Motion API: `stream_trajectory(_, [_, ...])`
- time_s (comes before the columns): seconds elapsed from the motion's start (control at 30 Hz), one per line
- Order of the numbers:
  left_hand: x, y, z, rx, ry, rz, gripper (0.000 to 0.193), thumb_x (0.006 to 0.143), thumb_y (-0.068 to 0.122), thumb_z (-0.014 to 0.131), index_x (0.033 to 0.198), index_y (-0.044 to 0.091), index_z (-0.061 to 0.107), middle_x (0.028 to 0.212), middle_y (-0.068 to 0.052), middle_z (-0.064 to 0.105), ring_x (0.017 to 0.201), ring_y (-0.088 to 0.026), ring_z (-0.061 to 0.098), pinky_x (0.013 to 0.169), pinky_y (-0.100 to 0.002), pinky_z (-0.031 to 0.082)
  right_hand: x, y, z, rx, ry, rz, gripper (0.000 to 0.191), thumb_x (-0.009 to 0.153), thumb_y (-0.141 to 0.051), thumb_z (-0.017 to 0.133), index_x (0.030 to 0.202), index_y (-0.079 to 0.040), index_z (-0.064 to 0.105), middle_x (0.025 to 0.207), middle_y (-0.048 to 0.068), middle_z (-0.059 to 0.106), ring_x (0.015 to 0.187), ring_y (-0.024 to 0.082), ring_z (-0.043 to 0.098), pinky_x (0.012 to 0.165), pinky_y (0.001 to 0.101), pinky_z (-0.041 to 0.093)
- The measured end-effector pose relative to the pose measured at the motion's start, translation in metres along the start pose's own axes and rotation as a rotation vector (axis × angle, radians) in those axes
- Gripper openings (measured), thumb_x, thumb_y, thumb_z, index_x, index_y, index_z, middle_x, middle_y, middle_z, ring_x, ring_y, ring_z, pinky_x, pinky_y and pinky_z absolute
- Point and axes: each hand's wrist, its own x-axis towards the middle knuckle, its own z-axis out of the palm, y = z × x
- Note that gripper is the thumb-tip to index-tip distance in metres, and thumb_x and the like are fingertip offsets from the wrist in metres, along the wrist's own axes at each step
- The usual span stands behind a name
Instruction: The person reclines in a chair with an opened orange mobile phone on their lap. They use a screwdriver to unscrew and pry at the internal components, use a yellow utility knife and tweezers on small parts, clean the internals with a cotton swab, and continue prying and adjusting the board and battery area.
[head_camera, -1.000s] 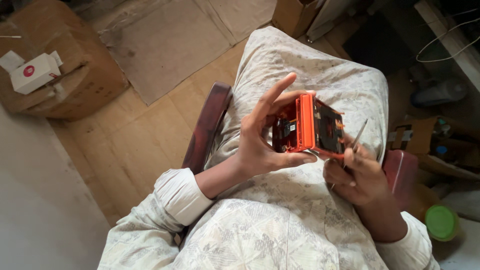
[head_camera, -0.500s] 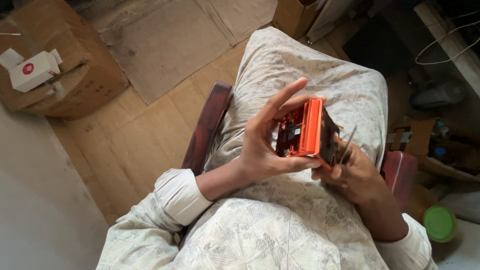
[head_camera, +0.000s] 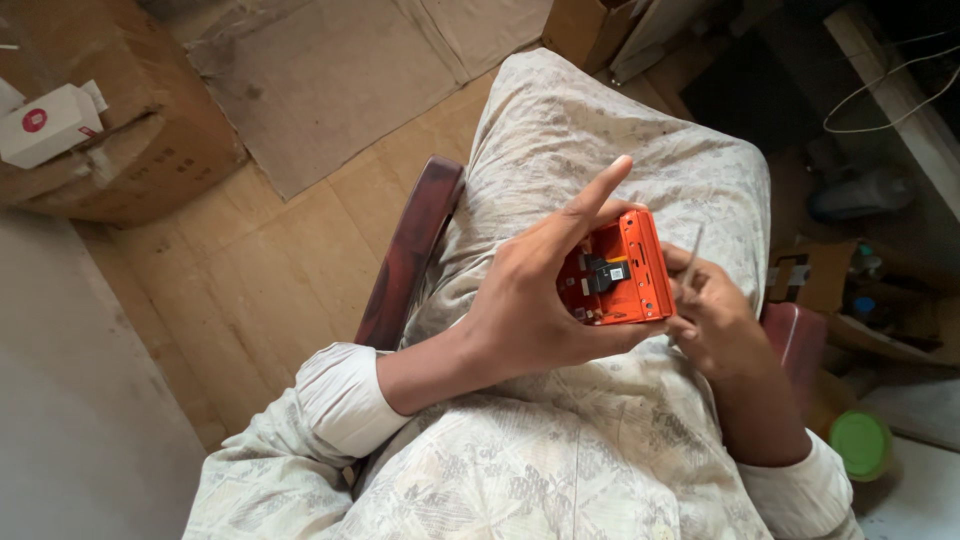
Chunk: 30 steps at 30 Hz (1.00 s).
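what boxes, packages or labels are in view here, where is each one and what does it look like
small white box: top left, lying on the big carton, round red mark on its face
large brown cardboard carton: top left on the wooden floor, worn
open brown cardboard box: right, beside the chair, dark label on its side
brown carton: top centre, partly visible
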Motion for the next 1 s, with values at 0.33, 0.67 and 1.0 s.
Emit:
stream_trajectory(0.33, [0.001,0.003,-0.005,-0.248,-0.143,-0.084,0.115,0.082,0.029,0.095,0.166,0.012,0.018,0.133,-0.012,0.072,0.115,-0.016,0.075,0.107,-0.028,0.062,-0.04,-0.037,0.038,-0.486,0.33,-0.558,0.048,0.105,-0.035,0.074,0.126,0.007,0.064,0.088,0.01,0.068,0.061,0.001,0.043,0.06,0.0142,0.032])
stream_trajectory(0.67, [0.008,0.01,-0.004,0.101,-0.368,-0.121,0.125,0.071,0.038,0.09,0.166,0.016,0.012,0.131,-0.015,0.069,0.116,-0.032,0.068,0.109,-0.042,0.051,-0.05,-0.055,0.071,-0.565,0.374,-0.461,0.037,0.112,-0.023,0.062,0.135,0.006,0.066,0.092,0.01,0.07,0.075,0.006,0.053,0.073,0.0169,0.042])
stream_trajectory(1.0, [0.019,0.012,0.009,0.147,-0.389,-0.061,0.123,0.071,0.039,0.089,0.165,0.014,0.014,0.111,-0.011,0.069,0.099,-0.029,0.066,0.095,-0.042,0.054,-0.067,-0.047,0.045,-0.359,0.247,-0.668,0.015,0.117,0.002,0.053,0.126,0.004,0.065,0.101,0.023,0.074,0.059,0.021,0.068,0.054,0.0271,0.05])
